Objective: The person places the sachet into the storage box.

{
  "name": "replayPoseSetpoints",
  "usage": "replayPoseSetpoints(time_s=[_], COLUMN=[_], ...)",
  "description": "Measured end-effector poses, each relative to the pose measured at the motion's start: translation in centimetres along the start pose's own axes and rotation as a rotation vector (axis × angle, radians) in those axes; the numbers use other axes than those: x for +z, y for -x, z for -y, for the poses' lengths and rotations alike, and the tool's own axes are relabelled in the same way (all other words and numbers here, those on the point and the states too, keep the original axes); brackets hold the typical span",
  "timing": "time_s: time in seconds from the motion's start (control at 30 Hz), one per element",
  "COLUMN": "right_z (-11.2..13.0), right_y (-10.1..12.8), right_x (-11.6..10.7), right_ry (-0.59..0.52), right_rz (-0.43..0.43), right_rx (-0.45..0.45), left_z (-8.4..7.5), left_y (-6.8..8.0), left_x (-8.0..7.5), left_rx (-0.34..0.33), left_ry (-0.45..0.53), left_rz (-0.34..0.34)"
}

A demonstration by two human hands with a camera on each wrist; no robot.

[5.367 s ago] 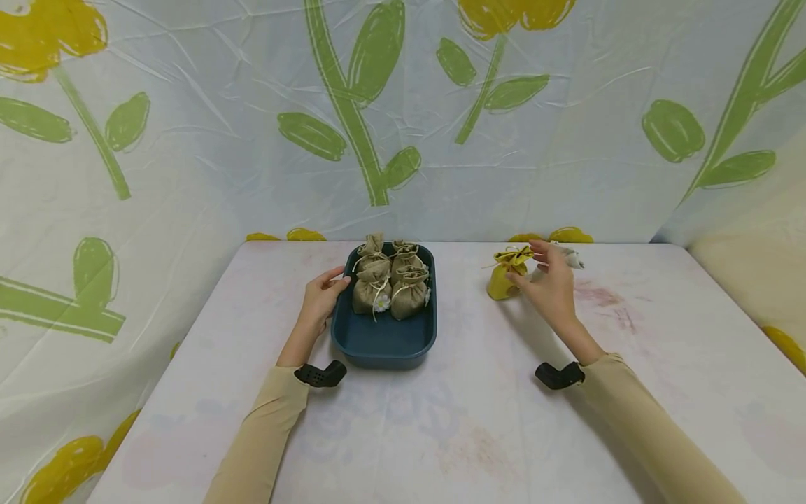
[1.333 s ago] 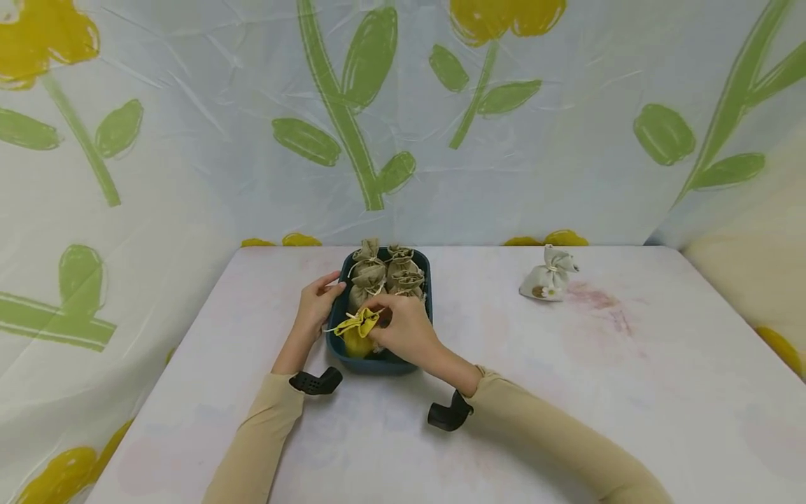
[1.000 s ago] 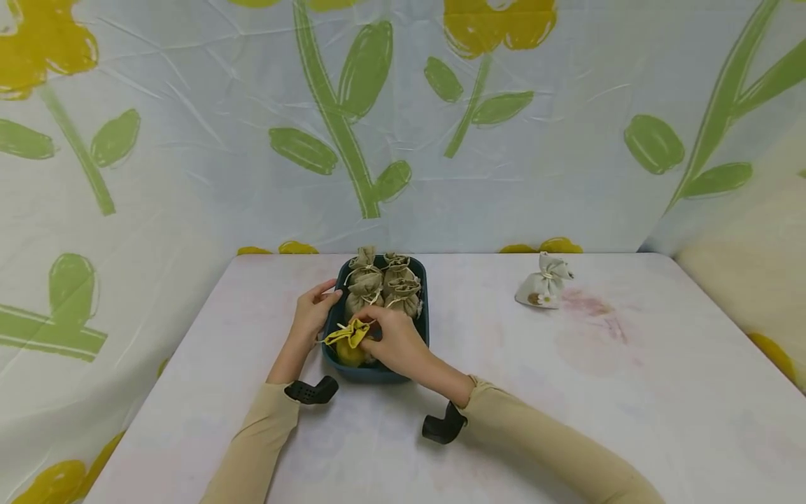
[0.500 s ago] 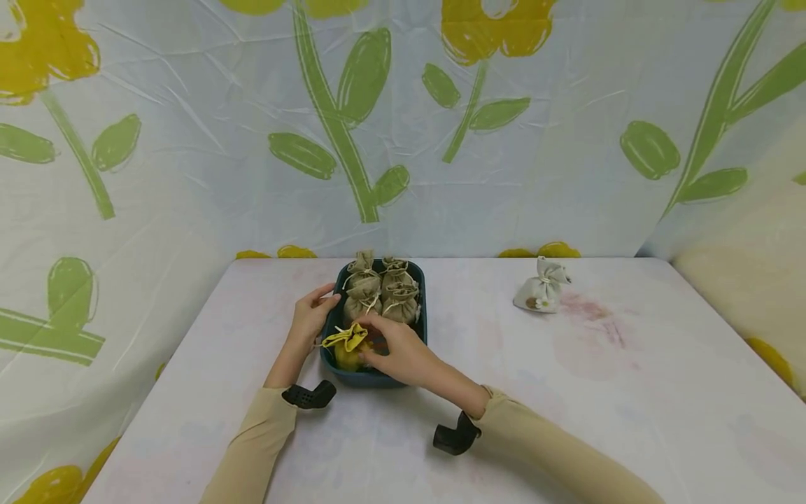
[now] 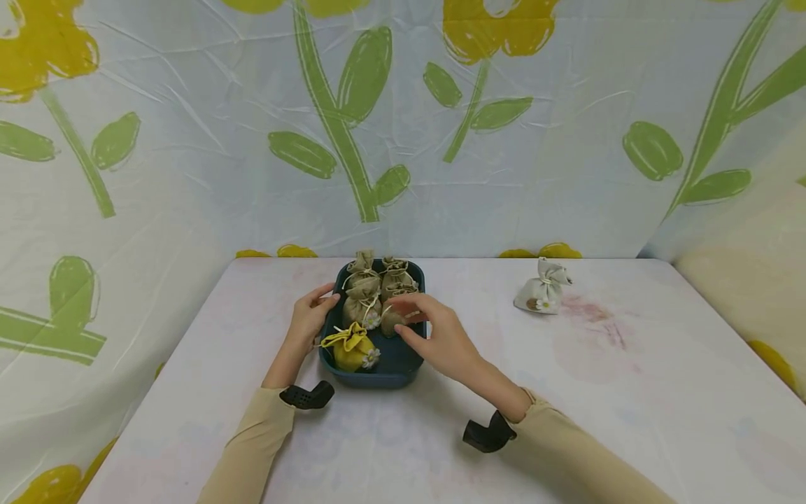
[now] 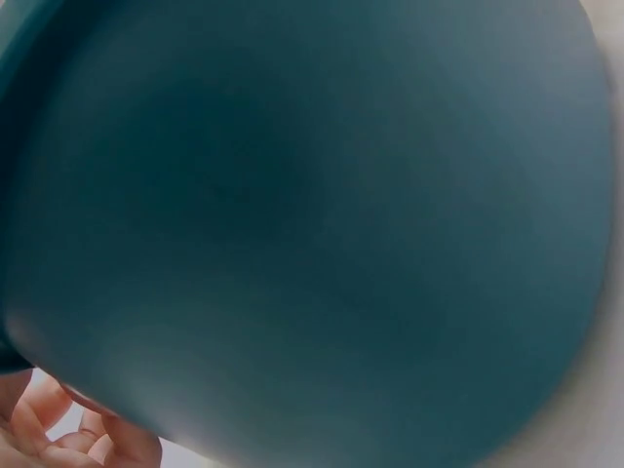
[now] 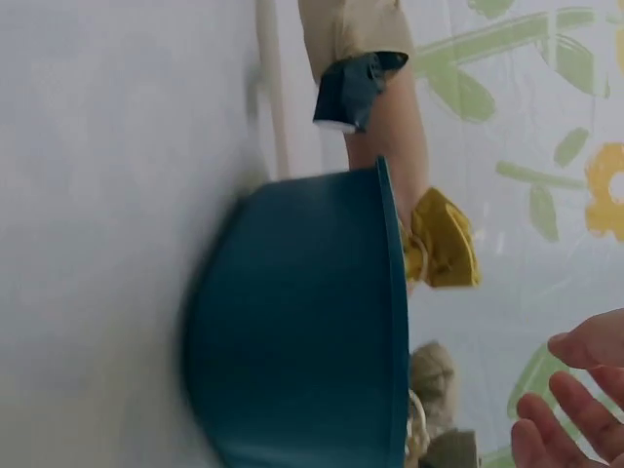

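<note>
Yellow pouch in blue tub, left-centre of table; both hands at tub.

Left hand (image 5: pixel 311 318), fingers relaxed and flat against left wall of tub (image 5: pixel 403 367), steadying, gripping nothing. Yellow pouch (image 5: pixel 349 348) inside at near left corner: upright, gathered neck tied with pale cord, daisy on front, touching near wall. Four tan pouches (image 5: pixel 364 302) packed in two rows toward far edge, one also with daisy. Right hand (image 5: pixel 441 337) above near right part of tub, fingers spread and loose, empty, tips beside nearest tan pouch. White pouch (image 5: pixel 543 290) alone near far right of table (image 5: pixel 630 392). Risk, judged: loose fingertips so close could snag a cord or tip a tan pouch; yellow pouch, tall and soft, could topple toward open floor on its right.
</note>
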State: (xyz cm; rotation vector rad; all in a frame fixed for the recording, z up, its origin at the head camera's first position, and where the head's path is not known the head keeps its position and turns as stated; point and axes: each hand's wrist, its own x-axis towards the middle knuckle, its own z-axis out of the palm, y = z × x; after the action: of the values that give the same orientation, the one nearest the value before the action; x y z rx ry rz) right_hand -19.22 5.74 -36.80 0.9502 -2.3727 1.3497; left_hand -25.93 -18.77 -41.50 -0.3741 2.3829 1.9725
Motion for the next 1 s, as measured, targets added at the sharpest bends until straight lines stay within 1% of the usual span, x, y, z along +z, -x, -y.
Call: replayPoseSetpoints(time_s=[0.17, 0.27, 0.4, 0.63, 0.8, 1.0], right_z=[-0.9, -1.7, -2.9, -4.7, -5.9, -7.8], right_y=[0.6, 1.1, 1.9, 2.8, 3.5, 4.2], right_x=[-2.1, -3.4, -4.8, -7.2, -8.7, -10.5], right_ry=[0.059, 0.102, 0.155, 0.2, 0.255, 0.296], right_rz=[-0.145, -0.216, -0.294, -0.417, -0.493, -0.578], right_rx=[-0.052, -0.057, -0.059, -0.093, -0.077, -0.028], left_z=[0.3, 0.6, 0.7, 0.5, 0.2, 0.1], left_y=[-0.2, -0.2, 0.1, 0.2, 0.1, 0.2], left_x=[0.0, 0.0, 0.0, -0.1, -0.1, 0.0], left_rx=[-0.004, 0.0, 0.0, -0.01, -0.013, -0.01], left_ry=[0.018, 0.024, 0.0, -0.011, 0.006, 0.013], left_rz=[0.011, 0.017, 0.013, 0.001, 0.008, 0.011])
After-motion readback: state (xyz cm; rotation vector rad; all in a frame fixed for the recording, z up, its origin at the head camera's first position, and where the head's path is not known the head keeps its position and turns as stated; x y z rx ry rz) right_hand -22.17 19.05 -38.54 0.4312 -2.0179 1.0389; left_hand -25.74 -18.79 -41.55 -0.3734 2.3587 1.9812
